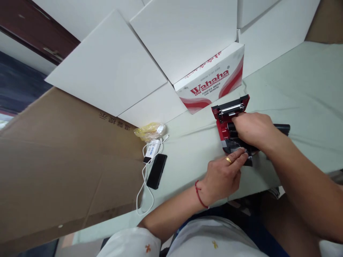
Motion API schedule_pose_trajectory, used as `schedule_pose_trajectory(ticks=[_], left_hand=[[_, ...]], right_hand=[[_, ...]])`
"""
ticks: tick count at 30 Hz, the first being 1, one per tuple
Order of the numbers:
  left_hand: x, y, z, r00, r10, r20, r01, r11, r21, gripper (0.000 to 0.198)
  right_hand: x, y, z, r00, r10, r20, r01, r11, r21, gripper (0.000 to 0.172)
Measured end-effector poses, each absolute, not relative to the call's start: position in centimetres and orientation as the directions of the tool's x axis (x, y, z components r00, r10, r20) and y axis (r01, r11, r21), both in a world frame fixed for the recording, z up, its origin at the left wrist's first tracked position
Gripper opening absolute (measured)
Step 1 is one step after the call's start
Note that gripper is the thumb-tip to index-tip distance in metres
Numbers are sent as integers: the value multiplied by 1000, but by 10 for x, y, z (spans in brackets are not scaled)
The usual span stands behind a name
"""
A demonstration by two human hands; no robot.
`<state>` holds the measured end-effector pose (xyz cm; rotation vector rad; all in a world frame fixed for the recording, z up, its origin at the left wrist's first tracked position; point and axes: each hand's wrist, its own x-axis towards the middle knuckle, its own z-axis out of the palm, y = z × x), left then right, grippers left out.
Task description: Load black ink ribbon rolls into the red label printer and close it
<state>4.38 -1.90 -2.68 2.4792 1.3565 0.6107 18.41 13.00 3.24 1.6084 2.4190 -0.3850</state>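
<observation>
A small red-and-black device (222, 132) stands on the table with its lid (232, 109) raised, showing a metallic bar inside. My right hand (253, 129) reaches into it from the right, fingers curled and pressed together; what they grip is hidden. Beneath that hand runs a black ribbed cylinder-like piece (284, 129), poking out to the right. The outstretched fingers of my left hand (223, 175) lie on a glossy dark film or flap (235, 145) at the device's near side. That hand wears a ring and a red cord bracelet.
Behind the device stands a white-and-red Wahaha carton (211, 84), against white panels (112, 64). To the left lie a black phone (157, 171), a white cable (146, 175), a small white box (152, 150) and a yellowish plastic bag (150, 131). Brown cardboard (80, 153) borders the table's left.
</observation>
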Motion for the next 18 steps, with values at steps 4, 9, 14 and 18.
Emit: schedule_pose_trajectory(ticks=[4, 9, 14, 18], left_hand=[[44, -17, -27, 441, 867, 232, 801, -497, 335, 47], [40, -16, -27, 453, 857, 245, 816, -509, 275, 45], [42, -13, -24, 475, 842, 256, 814, -531, 235, 43], [49, -13, -22, 462, 852, 248, 824, -515, 237, 42]], right_hand=[[172, 134, 20, -370, 897, -242, 929, 358, -91, 37], [171, 144, 9, -355, 893, -277, 934, 346, -84, 45], [166, 148, 4, -346, 893, -287, 937, 342, -66, 48], [170, 148, 1, -366, 885, -287, 929, 364, -60, 44]])
